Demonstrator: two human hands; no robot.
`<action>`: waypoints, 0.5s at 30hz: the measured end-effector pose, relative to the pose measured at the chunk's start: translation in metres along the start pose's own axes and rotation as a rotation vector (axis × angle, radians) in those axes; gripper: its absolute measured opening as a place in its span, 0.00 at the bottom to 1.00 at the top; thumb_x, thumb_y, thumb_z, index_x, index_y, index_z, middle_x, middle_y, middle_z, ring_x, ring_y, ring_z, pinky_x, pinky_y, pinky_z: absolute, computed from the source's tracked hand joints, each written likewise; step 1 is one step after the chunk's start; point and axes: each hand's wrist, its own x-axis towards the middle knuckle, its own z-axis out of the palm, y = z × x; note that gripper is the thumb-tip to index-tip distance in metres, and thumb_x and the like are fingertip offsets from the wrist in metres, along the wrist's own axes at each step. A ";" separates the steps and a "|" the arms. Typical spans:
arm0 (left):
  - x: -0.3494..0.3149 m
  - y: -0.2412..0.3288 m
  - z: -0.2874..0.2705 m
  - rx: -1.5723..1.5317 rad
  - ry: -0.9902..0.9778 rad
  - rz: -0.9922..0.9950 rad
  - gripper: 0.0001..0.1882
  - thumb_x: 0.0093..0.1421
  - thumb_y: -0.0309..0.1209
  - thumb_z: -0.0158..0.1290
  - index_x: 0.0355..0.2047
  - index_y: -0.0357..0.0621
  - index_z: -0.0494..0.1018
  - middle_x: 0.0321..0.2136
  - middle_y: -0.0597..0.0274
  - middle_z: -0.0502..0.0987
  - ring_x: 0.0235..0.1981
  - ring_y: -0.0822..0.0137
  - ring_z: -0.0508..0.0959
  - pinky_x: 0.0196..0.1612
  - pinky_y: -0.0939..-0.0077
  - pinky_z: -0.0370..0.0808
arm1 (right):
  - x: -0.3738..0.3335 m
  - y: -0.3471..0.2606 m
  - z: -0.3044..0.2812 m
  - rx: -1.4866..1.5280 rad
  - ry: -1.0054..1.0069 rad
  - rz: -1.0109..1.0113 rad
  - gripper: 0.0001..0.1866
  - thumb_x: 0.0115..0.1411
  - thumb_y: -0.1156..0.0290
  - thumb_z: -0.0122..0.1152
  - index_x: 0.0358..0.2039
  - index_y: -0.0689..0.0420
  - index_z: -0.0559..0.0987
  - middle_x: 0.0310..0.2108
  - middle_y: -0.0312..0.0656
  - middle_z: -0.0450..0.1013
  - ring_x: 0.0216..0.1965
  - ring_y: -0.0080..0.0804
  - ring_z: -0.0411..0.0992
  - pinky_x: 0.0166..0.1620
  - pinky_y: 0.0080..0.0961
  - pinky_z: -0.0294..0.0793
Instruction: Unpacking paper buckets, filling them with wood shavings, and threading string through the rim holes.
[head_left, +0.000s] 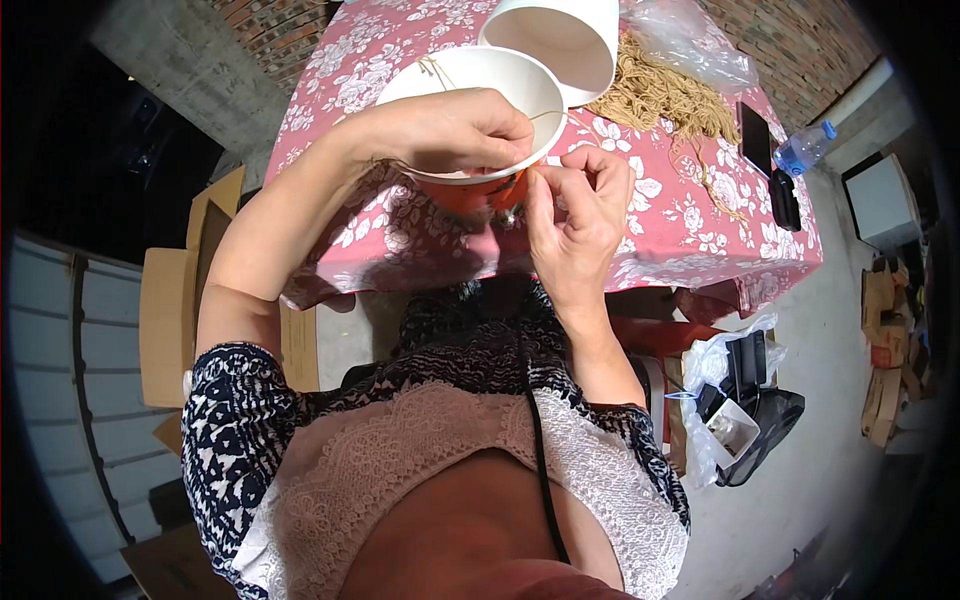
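A round paper bucket [512,72], white inside with an orange printed outside, stands at the near edge of the table. My left hand [462,130] reaches over its rim from the left with curled fingers. Those fingertips are down inside the bucket, and what they grip is hidden. On the outside at the right, my right hand [580,205] has its thumb and forefinger pinched close together against the wall just below the rim. Anything between them is too small to make out. A thin tan cord [434,72] hangs over the far rim, and another strand crosses the right rim.
A second white bucket [550,45] lies tipped behind, beside a heap of tan cord [665,90] and a clear plastic bag [690,40]. A phone [755,138], a black case [784,200] and a water bottle [803,150] are at the right edge of the flowered tablecloth [340,75].
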 end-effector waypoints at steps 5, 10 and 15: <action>-0.013 0.005 0.004 -0.055 0.253 0.070 0.11 0.61 0.31 0.50 0.25 0.39 0.70 0.22 0.71 0.72 0.23 0.82 0.66 0.27 0.86 0.63 | 0.000 0.008 -0.011 0.084 -0.135 0.088 0.07 0.46 0.79 0.67 0.28 0.61 0.79 0.29 0.44 0.68 0.30 0.38 0.68 0.33 0.32 0.69; -0.028 0.019 0.016 -0.270 0.528 0.139 0.10 0.58 0.29 0.52 0.23 0.38 0.71 0.20 0.66 0.73 0.19 0.82 0.67 0.23 0.87 0.63 | 0.011 0.007 -0.026 -0.012 -0.127 0.000 0.07 0.48 0.79 0.67 0.30 0.61 0.79 0.31 0.47 0.68 0.32 0.41 0.70 0.32 0.31 0.70; -0.020 0.025 0.025 -0.611 0.515 0.090 0.08 0.59 0.27 0.52 0.26 0.36 0.74 0.20 0.62 0.76 0.13 0.81 0.66 0.15 0.88 0.60 | 0.023 0.004 -0.030 -0.094 -0.083 -0.118 0.10 0.47 0.81 0.66 0.32 0.60 0.79 0.27 0.44 0.66 0.34 0.39 0.66 0.35 0.32 0.68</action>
